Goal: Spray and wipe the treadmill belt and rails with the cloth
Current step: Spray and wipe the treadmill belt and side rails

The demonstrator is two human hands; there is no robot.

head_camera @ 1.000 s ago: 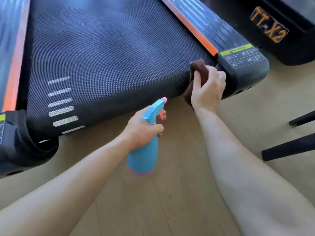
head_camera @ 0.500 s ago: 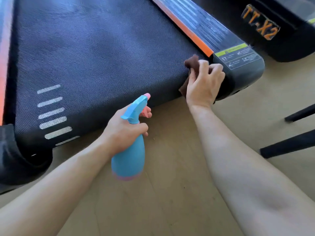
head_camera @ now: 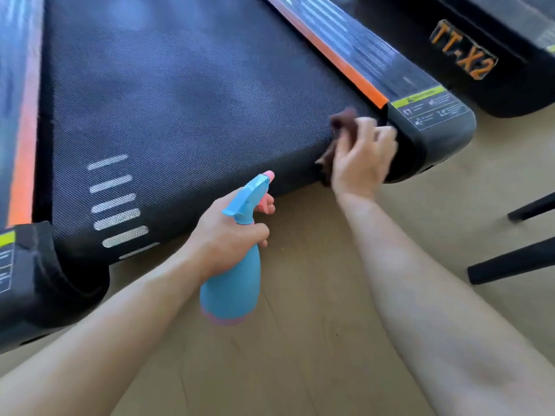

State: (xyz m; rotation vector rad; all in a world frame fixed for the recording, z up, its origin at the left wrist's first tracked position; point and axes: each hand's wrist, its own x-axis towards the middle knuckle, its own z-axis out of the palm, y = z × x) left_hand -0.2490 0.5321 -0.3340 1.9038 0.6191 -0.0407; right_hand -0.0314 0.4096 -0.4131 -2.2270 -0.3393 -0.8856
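Treadmill belt (head_camera: 186, 109) fills most of the head view, dark mesh w/ a stack of white stripes near its rear edge, and that's where the work is rn. The person's right hand (head_camera: 362, 157) has the brown cloth (head_camera: 342, 120) bunched under it, fingers (head_camera: 386, 135) wrapped over and pressing it onto the belt's rear right corner, just beside the right rail (head_camera: 375, 63). Cloth pokes out above and below the hand, touching the belt edge. It's blurry, so prob mid-stroke, but that's a guess.

Left hand (head_camera: 228, 232) is clamped round the neck of the blue spray bottle (head_camera: 232, 283), index finger curled by the pink trigger. Nozzle points toward the belt, but the bottle itself hangs over the wooden floor (head_camera: 300, 355) just off the belt's rear edge, not touching it. No mist visible, so can't tell if it's spraying.

Progress, imo: early-to-mid. Wiping is on at the belt's rear right corner, right next to the rail's end cap (head_camera: 432, 130). No wet sheen or streaks show up on the belt, so what's already cleaned can't be read from here. Judging by hand position, the rest of the belt width toward the left rail (head_camera: 24, 145) looks like it's left to do, plus both rails w/ their orange strips. Black chair legs (head_camera: 510, 262) sit well off to the right of the belt, out of the way.
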